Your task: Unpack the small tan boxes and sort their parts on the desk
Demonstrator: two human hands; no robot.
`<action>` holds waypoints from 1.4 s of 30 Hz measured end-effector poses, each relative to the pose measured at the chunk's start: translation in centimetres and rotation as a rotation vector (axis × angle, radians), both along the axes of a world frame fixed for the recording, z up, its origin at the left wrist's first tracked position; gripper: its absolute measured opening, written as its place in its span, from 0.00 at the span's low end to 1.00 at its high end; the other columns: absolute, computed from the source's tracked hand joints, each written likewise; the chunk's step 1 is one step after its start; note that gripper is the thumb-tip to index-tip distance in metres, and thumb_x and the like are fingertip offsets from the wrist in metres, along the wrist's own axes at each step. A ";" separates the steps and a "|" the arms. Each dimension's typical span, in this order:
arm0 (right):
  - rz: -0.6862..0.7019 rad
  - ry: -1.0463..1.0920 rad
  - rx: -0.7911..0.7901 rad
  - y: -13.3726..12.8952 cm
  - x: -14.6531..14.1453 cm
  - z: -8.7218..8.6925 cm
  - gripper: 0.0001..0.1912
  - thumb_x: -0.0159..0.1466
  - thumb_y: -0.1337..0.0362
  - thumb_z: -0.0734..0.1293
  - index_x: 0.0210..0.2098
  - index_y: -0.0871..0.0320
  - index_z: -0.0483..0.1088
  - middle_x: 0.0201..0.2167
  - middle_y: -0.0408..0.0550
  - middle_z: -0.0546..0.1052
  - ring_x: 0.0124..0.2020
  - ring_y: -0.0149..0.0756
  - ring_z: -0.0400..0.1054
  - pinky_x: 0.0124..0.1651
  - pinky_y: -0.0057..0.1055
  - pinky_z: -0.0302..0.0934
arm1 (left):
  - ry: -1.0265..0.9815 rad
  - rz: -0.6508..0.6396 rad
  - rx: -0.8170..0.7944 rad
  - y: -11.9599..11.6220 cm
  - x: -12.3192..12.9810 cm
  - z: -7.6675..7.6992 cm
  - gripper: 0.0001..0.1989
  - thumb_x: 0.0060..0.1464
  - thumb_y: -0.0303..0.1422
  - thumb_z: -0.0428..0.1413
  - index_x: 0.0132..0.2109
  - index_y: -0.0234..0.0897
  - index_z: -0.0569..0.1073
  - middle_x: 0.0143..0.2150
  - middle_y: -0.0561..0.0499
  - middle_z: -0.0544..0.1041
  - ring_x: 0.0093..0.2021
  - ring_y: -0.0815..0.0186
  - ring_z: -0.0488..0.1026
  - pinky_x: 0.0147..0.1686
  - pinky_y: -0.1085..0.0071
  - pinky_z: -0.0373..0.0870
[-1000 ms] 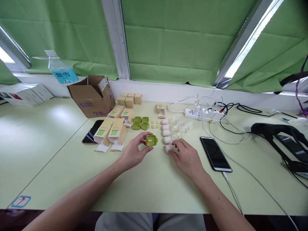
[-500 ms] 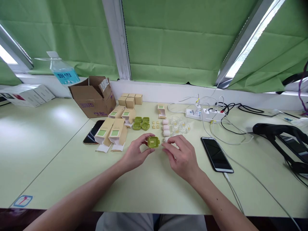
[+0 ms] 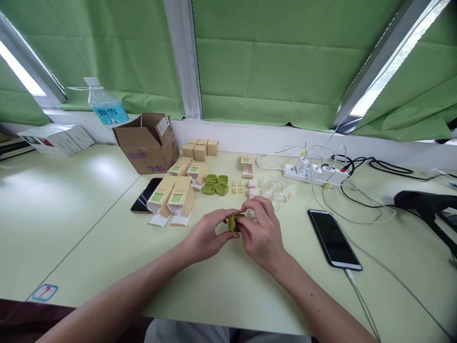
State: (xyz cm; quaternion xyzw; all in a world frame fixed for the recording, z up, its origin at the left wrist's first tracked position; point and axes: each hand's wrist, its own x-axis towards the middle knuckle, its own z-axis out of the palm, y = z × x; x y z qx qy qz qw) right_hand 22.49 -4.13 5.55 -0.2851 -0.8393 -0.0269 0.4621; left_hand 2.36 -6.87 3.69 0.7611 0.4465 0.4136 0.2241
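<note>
My left hand [image 3: 207, 238] pinches a small olive-green square case [image 3: 232, 224] between thumb and fingers, tilted above the table. The fingers of my right hand [image 3: 262, 233] are closed together and reach into the case's open side; whatever they hold is hidden. Beyond my hands stand several similar green containers [image 3: 215, 185]. Beside them lie several tiny cream-yellow clips [image 3: 237, 187]. A row of pale pink rolls [image 3: 252, 184] comes after those, partly covered by my right hand. Clear plastic pieces [image 3: 274, 188] are clustered to their right.
Opened kraft boxes [image 3: 181, 195] lie at left, partly over a dark phone [image 3: 144, 197]. Closed small boxes [image 3: 200, 151] and a cardboard carton [image 3: 150, 147] stand behind. At right are a charging phone [image 3: 334, 238], a power strip [image 3: 316, 174], loose cables and a black headset-like device [image 3: 428, 205].
My right hand has moved left to meet the green case, and its fingers are now inside it. The case has turned in my left hand. The camera view has shifted slightly left.
</note>
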 end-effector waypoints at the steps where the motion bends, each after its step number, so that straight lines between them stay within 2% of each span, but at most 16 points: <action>1: 0.004 0.001 -0.005 -0.1 0.1 0.0 0.12 0.69 0.76 0.67 0.36 0.53 0.79 0.47 0.54 0.76 0.55 0.51 0.65 0.47 0.46 0.73 | 0.025 -0.008 0.021 0.0 -0.1 0.1 0.22 0.63 0.30 0.65 0.62 0.44 0.76 0.54 0.48 0.85 0.52 0.58 0.82 0.54 0.63 0.79; 8: 0.046 0.017 -0.053 0.0 0.2 -0.3 0.10 0.68 0.76 0.67 0.37 0.54 0.75 0.48 0.55 0.74 0.57 0.51 0.64 0.52 0.48 0.72 | 0.157 -0.104 0.142 -0.1 -0.3 0.6 0.20 0.66 0.32 0.63 0.63 0.42 0.71 0.55 0.43 0.82 0.54 0.55 0.80 0.54 0.58 0.78; 12: 0.026 0.000 0.028 -0.3 0.0 -0.3 0.11 0.68 0.77 0.66 0.38 0.54 0.74 0.46 0.54 0.72 0.53 0.50 0.65 0.48 0.45 0.70 | 0.212 -0.120 0.188 0.0 -0.4 0.9 0.19 0.67 0.30 0.62 0.62 0.42 0.69 0.56 0.42 0.81 0.57 0.54 0.77 0.56 0.56 0.77; 14: 0.025 0.027 0.062 -0.5 0.3 0.2 0.11 0.68 0.77 0.66 0.39 0.54 0.74 0.45 0.54 0.71 0.52 0.49 0.64 0.49 0.47 0.69 | 0.255 -0.107 0.230 0.3 -0.7 1.0 0.18 0.68 0.28 0.60 0.62 0.42 0.69 0.55 0.43 0.81 0.58 0.53 0.76 0.58 0.55 0.77; 17: -0.012 0.153 0.052 -0.1 1.1 1.4 0.08 0.69 0.74 0.68 0.40 0.55 0.75 0.44 0.52 0.69 0.51 0.48 0.64 0.54 0.50 0.66 | 0.286 -0.025 0.263 1.0 -1.7 1.4 0.18 0.67 0.28 0.60 0.61 0.43 0.71 0.52 0.44 0.82 0.64 0.49 0.72 0.61 0.50 0.75; 20: -0.074 0.165 -0.032 1.8 1.7 2.0 0.06 0.69 0.72 0.71 0.38 0.54 0.78 0.43 0.51 0.70 0.50 0.48 0.65 0.54 0.49 0.64 | 0.277 0.124 0.229 1.5 -2.7 1.9 0.21 0.62 0.32 0.66 0.60 0.43 0.74 0.56 0.43 0.80 0.67 0.44 0.68 0.64 0.45 0.73; 23: -0.137 -0.095 -0.137 4.7 1.3 1.7 0.08 0.68 0.72 0.71 0.35 0.54 0.81 0.42 0.52 0.76 0.51 0.49 0.64 0.52 0.45 0.63 | 0.279 0.225 0.178 1.7 -3.3 2.3 0.21 0.60 0.30 0.67 0.59 0.43 0.77 0.58 0.42 0.77 0.64 0.46 0.70 0.63 0.45 0.73; 27: -0.305 -0.423 -0.182 7.9 -0.4 1.0 0.10 0.66 0.73 0.72 0.32 0.55 0.84 0.43 0.54 0.79 0.53 0.50 0.62 0.54 0.45 0.57 | 0.298 0.254 0.072 2.0 -3.7 2.2 0.22 0.56 0.26 0.66 0.57 0.41 0.77 0.56 0.43 0.77 0.60 0.49 0.73 0.62 0.49 0.75; 31: -0.377 -0.596 -0.206 9.5 -1.9 0.7 0.10 0.64 0.74 0.72 0.33 0.57 0.86 0.44 0.59 0.79 0.52 0.51 0.62 0.54 0.44 0.53 | 0.389 0.297 0.019 2.3 -4.0 1.9 0.22 0.54 0.24 0.65 0.56 0.41 0.77 0.55 0.43 0.78 0.59 0.48 0.74 0.61 0.51 0.74; 38: -0.404 -0.572 -0.235 9.8 -1.7 0.6 0.11 0.64 0.74 0.71 0.30 0.56 0.85 0.40 0.57 0.80 0.49 0.50 0.62 0.53 0.44 0.51 | 0.582 0.398 -0.016 2.5 -4.0 2.3 0.21 0.55 0.24 0.63 0.56 0.40 0.78 0.56 0.42 0.82 0.62 0.45 0.73 0.61 0.48 0.69; 40: -0.398 -0.487 -0.200 8.8 -0.7 0.9 0.12 0.67 0.72 0.70 0.32 0.54 0.86 0.39 0.54 0.80 0.49 0.49 0.63 0.53 0.44 0.52 | 0.628 0.425 -0.022 2.6 -3.9 2.3 0.21 0.56 0.25 0.63 0.57 0.41 0.78 0.56 0.43 0.84 0.62 0.45 0.73 0.60 0.48 0.68; 42: -0.370 -0.325 -0.099 7.4 0.6 1.1 0.12 0.69 0.71 0.70 0.33 0.53 0.85 0.37 0.51 0.80 0.47 0.47 0.64 0.51 0.43 0.53 | 0.664 0.444 -0.031 2.6 -3.9 2.4 0.21 0.57 0.26 0.62 0.57 0.42 0.78 0.54 0.43 0.85 0.62 0.44 0.73 0.58 0.48 0.68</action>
